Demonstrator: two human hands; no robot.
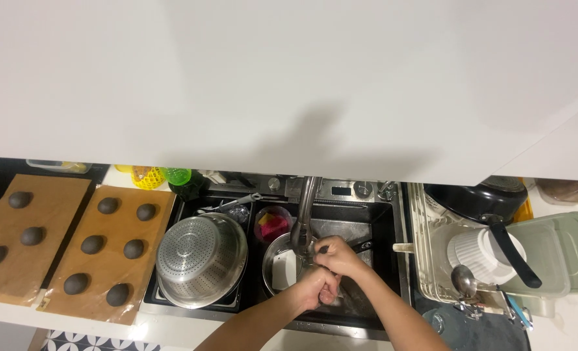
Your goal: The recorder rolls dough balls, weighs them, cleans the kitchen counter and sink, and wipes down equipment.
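Observation:
Both my hands meet in the black sink (383,227), just under the steel faucet (306,211). My right hand (338,257) is closed around a thin dark-handled utensil (362,246) that sticks out toward the right. Pressed against it from below is my left hand (317,290), fingers curled; what it grips is hidden. A small steel pan (277,265) with something white inside sits just left of my hands. Behind that pan is a pink bowl (273,224).
A large perforated steel colander (201,260) lies upside down in the left basin. Two wooden boards (58,195) on the left carry several dark round balls. The dish rack (424,260) on the right holds a white ribbed cup (476,255), black ladle (513,253), spoon and pale green container (565,250). A white cabinet overhangs above.

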